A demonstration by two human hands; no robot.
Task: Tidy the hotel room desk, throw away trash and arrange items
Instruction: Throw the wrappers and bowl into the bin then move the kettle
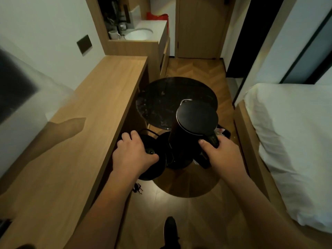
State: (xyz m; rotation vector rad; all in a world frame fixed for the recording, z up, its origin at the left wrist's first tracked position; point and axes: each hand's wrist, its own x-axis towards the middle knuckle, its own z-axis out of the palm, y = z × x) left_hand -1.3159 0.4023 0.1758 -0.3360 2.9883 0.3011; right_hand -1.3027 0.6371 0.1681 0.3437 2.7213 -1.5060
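Wooden counter (75,133): runs along the wall at 9 o'clock, its long edge reaching toward 11 o'clock. A dark blurred shape sits at its far-left margin; what it is cannot be told.

Washbasin (138,34): set in a pale top at 12 o'clock, beyond the end of the counter, with a white mug (113,34) just to its left.

Left hand (133,155): at 7 o'clock from the frame's centre, just off the counter's edge. Its grip is closed around the kettle base (156,159), fingers curled over the far rim and thumb on the near upper side. The base is a dark disc, held in the air and tilted. A black cord (147,131) loops out of it behind the fingers.

Round black side table (161,99): at centre, standing on the herringbone floor (194,69), beside the counter's right edge. Its top shows pale marbling.

Electric kettle (194,130): black, lid closed, spout pointing to 12 o'clock. It is held above the floor, overlapping the near edge of the table in this view, just right of the base and apart from it.

Right hand (222,153): at 5 o'clock from centre. Its grip is clamped on the kettle's handle, thumb laid along the top.

Shoe (170,229): dark, on the floor at 6 o'clock.

Bed (294,141): white bedding on a wooden frame, filling the 3 o'clock side.
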